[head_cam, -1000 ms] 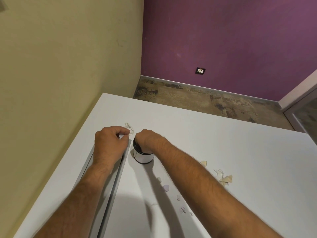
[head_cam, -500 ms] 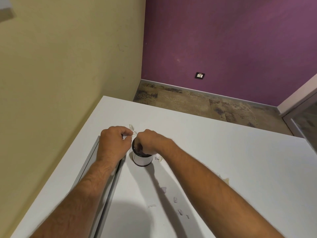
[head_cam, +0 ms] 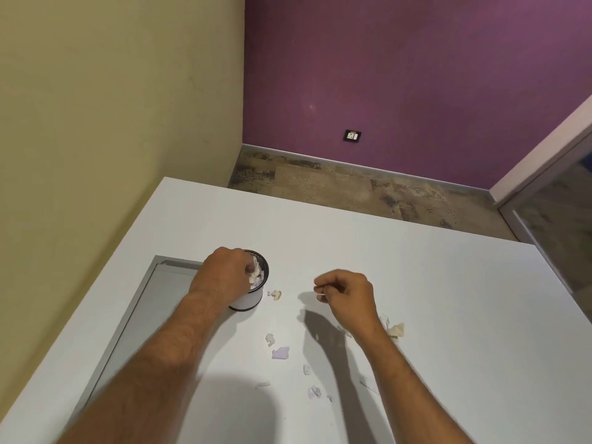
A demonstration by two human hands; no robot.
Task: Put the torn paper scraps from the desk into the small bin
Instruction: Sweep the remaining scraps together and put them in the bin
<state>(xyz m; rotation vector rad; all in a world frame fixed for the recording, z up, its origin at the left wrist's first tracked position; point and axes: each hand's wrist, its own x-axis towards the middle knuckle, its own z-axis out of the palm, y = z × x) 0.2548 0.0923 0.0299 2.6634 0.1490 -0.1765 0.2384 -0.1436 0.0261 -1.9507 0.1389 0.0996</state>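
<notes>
Head view: left hand [head_cam: 224, 277] pinches scraps over the small bin [head_cam: 253, 293]; right hand [head_cam: 347, 291], pinching a sliver, hovers nearest the torn paper scraps [head_cam: 280, 352] strewn toward the person on the desk [head_cam: 448, 315].

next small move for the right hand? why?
Probably carry the right hand left to the small bin and drop its scrap: it pinches a thin pale piece above the desk, while the left hand sits at the bin's mouth.

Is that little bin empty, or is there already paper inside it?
Not empty. The small bin stands upright, and pale paper scraps show inside its dark rim beside the left hand.
</notes>
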